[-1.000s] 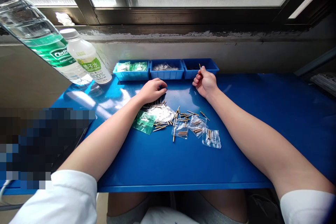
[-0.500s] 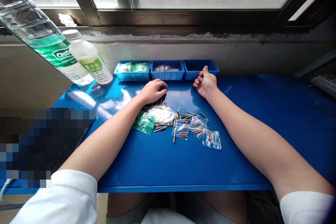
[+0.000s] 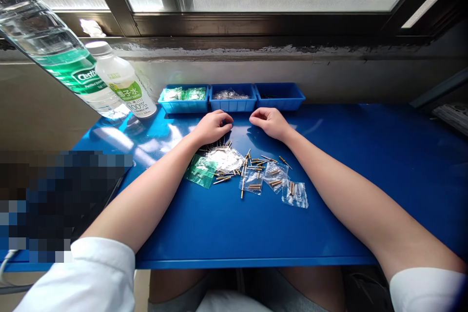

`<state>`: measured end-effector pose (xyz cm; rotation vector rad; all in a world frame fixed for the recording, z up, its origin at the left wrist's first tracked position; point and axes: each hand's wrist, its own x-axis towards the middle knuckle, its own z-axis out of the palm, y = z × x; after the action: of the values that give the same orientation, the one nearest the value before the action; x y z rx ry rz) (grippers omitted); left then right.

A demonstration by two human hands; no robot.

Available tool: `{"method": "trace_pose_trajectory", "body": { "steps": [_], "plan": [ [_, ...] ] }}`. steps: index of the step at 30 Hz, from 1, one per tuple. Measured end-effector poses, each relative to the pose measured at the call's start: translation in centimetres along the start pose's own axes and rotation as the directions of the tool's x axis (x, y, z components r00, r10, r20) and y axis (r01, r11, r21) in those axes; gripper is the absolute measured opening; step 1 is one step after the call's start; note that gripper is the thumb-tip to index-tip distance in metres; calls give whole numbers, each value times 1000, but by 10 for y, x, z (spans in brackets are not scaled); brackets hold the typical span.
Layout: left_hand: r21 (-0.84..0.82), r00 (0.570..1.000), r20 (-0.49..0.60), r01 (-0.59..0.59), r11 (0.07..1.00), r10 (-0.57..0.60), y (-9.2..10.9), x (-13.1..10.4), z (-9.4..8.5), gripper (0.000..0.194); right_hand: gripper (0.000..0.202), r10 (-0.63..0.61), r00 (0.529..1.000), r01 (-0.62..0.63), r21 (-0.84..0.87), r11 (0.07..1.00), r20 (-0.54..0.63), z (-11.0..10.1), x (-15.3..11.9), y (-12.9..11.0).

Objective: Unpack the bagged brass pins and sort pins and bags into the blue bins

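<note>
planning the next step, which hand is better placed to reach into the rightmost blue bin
Likely the right hand: it is just in front of the rightmost blue bin. The left hand is farther away, in front of the middle blue bin.

Loose gold-and-silver pins (image 3: 224, 179), scattered

At ten o'clock we lose the water bottle's (image 3: 60, 51) top past the left edge. At eight, pixel blocks blur a dark object (image 3: 62, 195) beyond naming. At two, the dark contents of the rightmost blue bin (image 3: 278, 104) are too small for us to identify. We cannot tell whether the right hand's (image 3: 272, 123) fingertips pinch anything; the left hand's (image 3: 212, 126) palm is hidden.
</note>
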<state>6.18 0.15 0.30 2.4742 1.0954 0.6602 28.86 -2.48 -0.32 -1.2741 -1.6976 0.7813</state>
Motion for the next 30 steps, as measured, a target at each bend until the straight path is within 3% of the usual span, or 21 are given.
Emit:
{"method": "trace_pose_trajectory", "body": {
  "steps": [3,6,9,11,30],
  "plan": [
    [-4,1000,-1,0,1000,0,0,0,0,29,13,-63,988,84,-146,986,143,1,-4,-7],
    [-9,1000,-6,1,1000,-1,0,0,1,29,14,-82,953,132,-157,979,292,-6,-4,-10],
    [-8,1000,-11,6,1000,-6,0,0,1,28,13,-82,842,150,-86,985,533,-18,-1,-12],
    [-8,1000,-12,9,1000,-9,0,0,1,28,15,-76,784,147,-65,987,616,-24,1,-13],
    [-2,1000,-13,2,1000,-2,-1,0,2,30,25,-26,705,246,-211,946,709,-16,-2,-18]
  ]
}}
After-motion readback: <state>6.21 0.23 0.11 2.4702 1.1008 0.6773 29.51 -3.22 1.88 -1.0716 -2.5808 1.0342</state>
